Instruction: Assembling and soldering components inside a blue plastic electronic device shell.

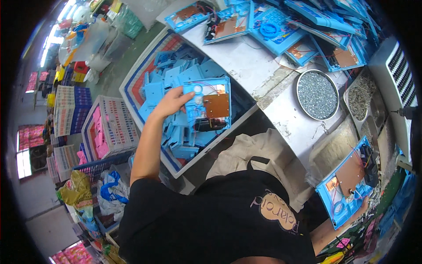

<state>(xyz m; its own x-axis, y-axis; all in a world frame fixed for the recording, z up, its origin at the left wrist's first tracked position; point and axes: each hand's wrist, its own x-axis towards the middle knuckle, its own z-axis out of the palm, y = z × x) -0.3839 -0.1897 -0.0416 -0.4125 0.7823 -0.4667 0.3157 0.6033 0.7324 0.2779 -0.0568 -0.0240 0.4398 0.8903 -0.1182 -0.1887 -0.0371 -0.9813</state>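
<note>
Worktop [237,59] loaded, both flanks busy!

Scuffed and white, the worktop ran off beyond the wearer's black shirt [211,215], and a beige cloth [244,154] filled the gap between! Close in on the right, the right hand [361,209] was clamped on a blue panel [347,185], gripping the right side of its near end, the grip partly hidden. That panel lay forward and left of the hand, tilted, long axis slanting away to the right, brown board showing.

Over to the left, farther out: the left hand [173,102] had a second panel [215,105] pinched at its left edge, thumb on the face! It sat just right of the hand, its slightly longer side running away from the body, over a crate [169,42] of blue parts [154,92]. Touching them? Couldn't tell. Left hand nearer the crate, right hand nearer a clear bag [332,149], panels well apart.

Beyond, a round dish [297,91] of small metal bits [317,94] stood on the worktop, and past it rose a heap [303,26] of similar blue panels! Off to the left, pink pieces [100,134] lay in a white basket [121,119].
</note>
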